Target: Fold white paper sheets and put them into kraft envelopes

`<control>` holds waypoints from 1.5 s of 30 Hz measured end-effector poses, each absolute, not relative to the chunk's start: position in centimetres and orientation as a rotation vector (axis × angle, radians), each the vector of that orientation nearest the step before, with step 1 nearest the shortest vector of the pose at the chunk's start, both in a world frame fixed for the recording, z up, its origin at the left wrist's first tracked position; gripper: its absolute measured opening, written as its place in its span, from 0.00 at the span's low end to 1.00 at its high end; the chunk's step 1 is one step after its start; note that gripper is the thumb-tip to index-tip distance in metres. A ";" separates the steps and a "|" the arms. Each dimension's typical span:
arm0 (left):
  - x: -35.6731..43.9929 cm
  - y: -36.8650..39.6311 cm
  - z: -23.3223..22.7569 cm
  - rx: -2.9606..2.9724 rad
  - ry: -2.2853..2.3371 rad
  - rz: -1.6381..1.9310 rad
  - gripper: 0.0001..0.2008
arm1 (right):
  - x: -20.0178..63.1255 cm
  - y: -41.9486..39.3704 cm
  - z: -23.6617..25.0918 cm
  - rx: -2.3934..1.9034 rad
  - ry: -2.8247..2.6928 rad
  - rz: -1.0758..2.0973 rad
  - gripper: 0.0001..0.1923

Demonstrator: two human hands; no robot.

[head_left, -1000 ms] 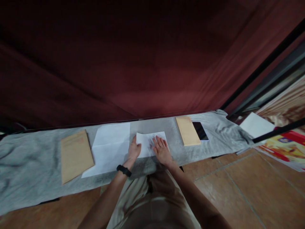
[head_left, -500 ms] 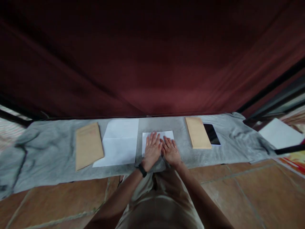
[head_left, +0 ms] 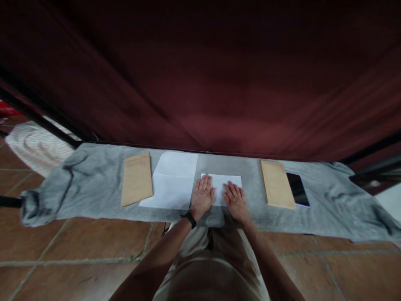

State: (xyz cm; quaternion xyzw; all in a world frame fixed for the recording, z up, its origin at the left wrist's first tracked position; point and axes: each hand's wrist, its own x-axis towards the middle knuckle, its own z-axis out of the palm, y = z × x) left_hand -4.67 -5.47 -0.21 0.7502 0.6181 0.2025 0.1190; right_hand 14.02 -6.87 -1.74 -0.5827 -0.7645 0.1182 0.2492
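Flat on the grey cloth lies a small white sheet of paper, apparently folded. My left hand rests palm down over its left side, fingers stretched out, a black band on the wrist. Over the right side, my right hand lies palm down with its fingers slightly spread. Left of them is a larger white sheet with a crease across it. A brown envelope overlaps that sheet's left edge.
To the right sits a stack of brown envelopes, partly over a dark phone or tablet. The grey cloth covers a long, narrow surface. A dark red curtain hangs behind it. Tiled floor shows in front.
My hands have moved apart, the right one sliding toward the sheet's right side and uncovering its middle. The whole view has shifted and tilted slightly.
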 end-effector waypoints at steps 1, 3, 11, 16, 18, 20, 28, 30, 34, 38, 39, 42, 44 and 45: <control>-4.7 -5.4 -0.3 2.192 1.809 0.604 0.31 | 13.3 -6.6 -1.5 -1.603 -2.054 0.337 0.26; -4.7 -5.4 -0.3 2.199 1.810 0.618 0.31 | 11.7 -5.9 -1.0 -1.612 -2.002 0.359 0.26; -4.8 -5.2 -0.2 2.234 1.798 0.571 0.31 | 9.0 -4.8 -0.9 -1.563 -2.119 0.346 0.25; -4.8 -5.1 -0.5 2.185 1.780 0.662 0.31 | 11.4 -4.8 -1.4 -1.618 -2.050 0.331 0.27; -4.7 -5.1 -0.6 2.160 1.769 0.693 0.31 | 12.6 -4.8 -1.6 -1.649 -2.024 0.318 0.27; -4.6 -5.1 -0.6 2.152 1.760 0.706 0.31 | 13.9 -4.9 -1.6 -1.673 -2.004 0.308 0.27; -4.8 -5.0 -0.6 2.219 1.805 0.643 0.31 | 17.3 -6.1 -1.8 -1.750 -1.974 0.242 0.30; -4.5 -5.0 -0.5 2.237 1.851 0.619 0.31 | 17.4 -6.2 -1.8 -1.761 -1.977 0.212 0.30; -2.2 -5.1 -0.2 2.339 1.873 0.558 0.30 | 17.2 -6.2 -1.7 -1.815 -2.042 0.136 0.30; 0.7 -4.7 -0.2 2.481 1.769 0.463 0.29 | 17.2 -6.1 -1.6 -1.857 -2.091 0.065 0.30; 1.0 -4.6 -0.3 2.491 1.763 0.444 0.29 | 17.2 -6.1 -1.6 -1.863 -2.094 0.053 0.30; 0.9 -4.1 -0.5 2.509 1.761 0.421 0.29 | 17.2 -6.1 -1.6 -1.876 -2.105 0.039 0.30; -0.1 -4.0 -0.6 2.519 1.768 0.424 0.30 | 17.2 -6.1 -1.6 -1.886 -2.113 0.049 0.30; -0.7 -4.0 -0.7 2.519 1.779 0.423 0.30 | 17.1 -6.0 -1.5 -1.894 -2.114 0.057 0.30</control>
